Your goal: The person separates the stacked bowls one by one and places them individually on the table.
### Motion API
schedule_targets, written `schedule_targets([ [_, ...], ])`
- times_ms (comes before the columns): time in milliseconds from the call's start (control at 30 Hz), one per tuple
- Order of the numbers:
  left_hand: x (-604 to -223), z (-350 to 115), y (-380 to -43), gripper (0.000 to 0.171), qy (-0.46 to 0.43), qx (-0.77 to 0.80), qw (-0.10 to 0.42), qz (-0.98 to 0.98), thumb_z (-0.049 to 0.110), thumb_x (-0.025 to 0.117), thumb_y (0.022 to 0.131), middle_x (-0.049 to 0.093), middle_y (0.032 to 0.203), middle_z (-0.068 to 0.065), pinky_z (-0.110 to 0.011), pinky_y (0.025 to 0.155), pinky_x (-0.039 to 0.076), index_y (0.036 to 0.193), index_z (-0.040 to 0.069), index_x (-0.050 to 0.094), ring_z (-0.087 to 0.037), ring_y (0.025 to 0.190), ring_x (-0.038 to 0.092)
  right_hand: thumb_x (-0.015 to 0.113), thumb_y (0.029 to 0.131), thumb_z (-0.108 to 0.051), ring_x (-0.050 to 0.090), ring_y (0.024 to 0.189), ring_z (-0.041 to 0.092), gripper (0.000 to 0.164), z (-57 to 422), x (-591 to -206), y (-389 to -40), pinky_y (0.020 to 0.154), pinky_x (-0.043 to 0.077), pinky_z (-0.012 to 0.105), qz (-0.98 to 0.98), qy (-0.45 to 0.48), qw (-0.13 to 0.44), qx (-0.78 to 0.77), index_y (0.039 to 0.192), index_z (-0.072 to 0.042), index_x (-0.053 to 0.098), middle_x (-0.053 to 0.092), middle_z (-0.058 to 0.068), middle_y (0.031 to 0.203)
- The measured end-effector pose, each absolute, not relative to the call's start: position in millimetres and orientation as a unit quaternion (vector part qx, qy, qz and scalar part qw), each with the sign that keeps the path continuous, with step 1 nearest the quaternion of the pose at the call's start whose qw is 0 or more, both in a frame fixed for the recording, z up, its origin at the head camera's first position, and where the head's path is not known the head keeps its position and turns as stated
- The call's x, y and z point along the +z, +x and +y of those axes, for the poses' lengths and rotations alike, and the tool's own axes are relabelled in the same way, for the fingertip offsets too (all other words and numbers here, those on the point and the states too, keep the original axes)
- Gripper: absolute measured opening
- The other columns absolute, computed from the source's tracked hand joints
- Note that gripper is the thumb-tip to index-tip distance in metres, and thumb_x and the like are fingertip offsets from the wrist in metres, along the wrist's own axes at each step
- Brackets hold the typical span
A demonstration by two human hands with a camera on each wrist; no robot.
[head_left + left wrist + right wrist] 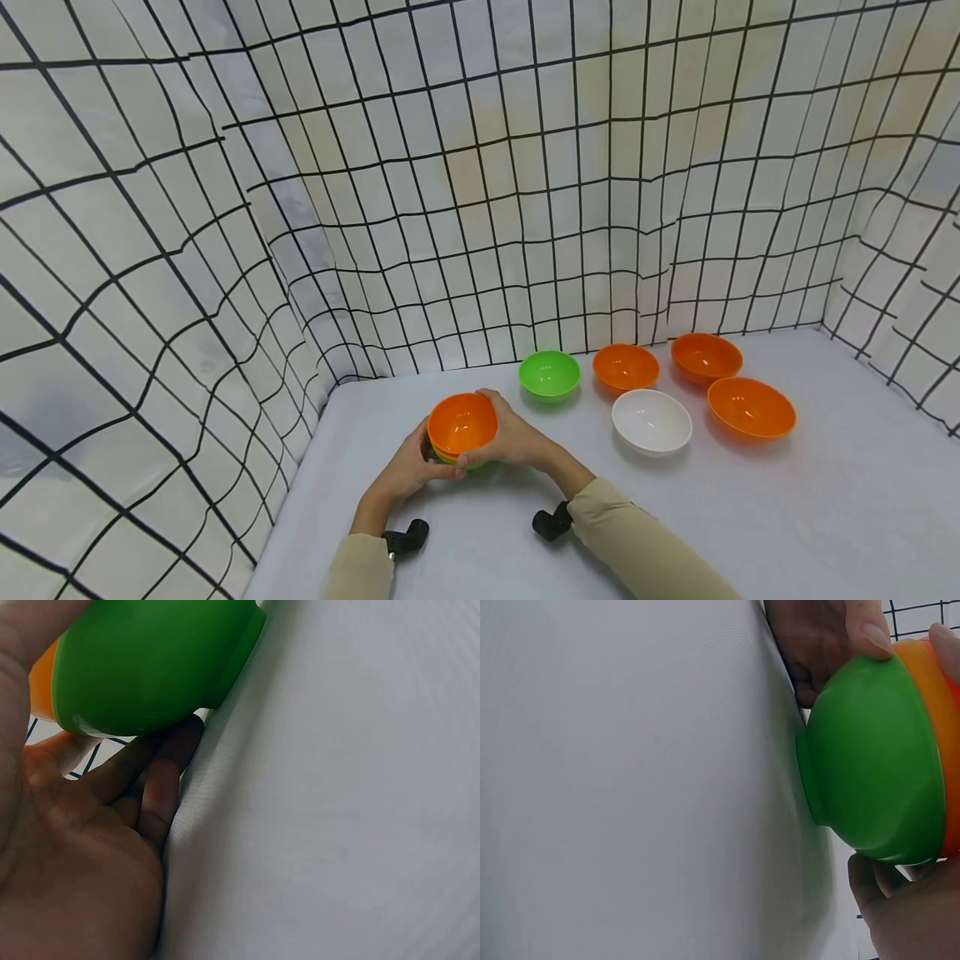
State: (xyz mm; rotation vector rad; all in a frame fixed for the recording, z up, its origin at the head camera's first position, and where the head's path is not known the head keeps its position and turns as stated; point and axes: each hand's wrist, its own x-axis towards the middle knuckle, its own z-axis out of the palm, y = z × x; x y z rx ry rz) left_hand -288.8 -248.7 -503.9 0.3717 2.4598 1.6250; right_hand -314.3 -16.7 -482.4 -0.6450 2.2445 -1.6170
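Observation:
Both hands hold a stack of nested bowls at the left part of the table. An orange bowl (462, 425) sits on top, its inside facing up. Below it shows the edge of a yellow-orange bowl (935, 705), and a green bowl (877, 757) is lowest, its foot at or close to the tablecloth. From the left side, my left hand (408, 471) grips the stack, thumb across the front on the green bowl. On the opposite side my right hand (513, 437) grips it, thumb in front and fingers round the far side, partly hidden.
Behind and to the right stand a green bowl (550, 377), a white bowl (652, 422) and three orange bowls (626, 369), (706, 358), (751, 407), apart from the stack. A white cloth (825, 500) covers the table. White walls with black grid lines (480, 192) enclose it.

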Motion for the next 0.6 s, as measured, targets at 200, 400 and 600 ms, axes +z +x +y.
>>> schedule_targets([
  [200,-503.4,-249.0,-289.1,0.096,0.125,0.549,0.09,0.822,0.026,0.091,0.076,0.048,0.156,0.001,-0.061,0.126,0.024,0.155,0.026,0.037,-0.027,0.146,0.043,0.093,0.072,-0.04,0.048,0.136,0.029,0.119,-16.4,-482.3,-314.3,0.113,0.047,0.052,0.781,-0.222,0.149,-0.565,0.161,-0.015,0.017,0.043,0.011,0.155],
  [400,-502.2,-249.8,-289.1,0.095,0.13,0.551,0.092,0.819,0.025,0.091,0.077,0.049,0.155,0.003,-0.059,0.127,0.022,0.155,0.027,0.037,-0.026,0.146,0.042,0.093,0.073,-0.039,0.048,0.136,0.03,0.117,-16.5,-481.1,-313.3,0.113,0.047,0.052,0.78,-0.218,0.15,-0.568,0.16,-0.016,0.018,0.043,0.012,0.155],
  [600,-500.8,-248.7,-287.8,0.094,0.129,0.547,0.092,0.822,0.025,0.09,0.078,0.048,0.156,0.0,-0.061,0.127,0.022,0.155,0.024,0.037,-0.028,0.147,0.042,0.092,0.073,-0.037,0.048,0.136,0.03,0.115,-16.8,-481.4,-312.1,0.113,0.047,0.052,0.777,-0.216,0.148,-0.573,0.16,-0.016,0.019,0.043,0.012,0.155],
])
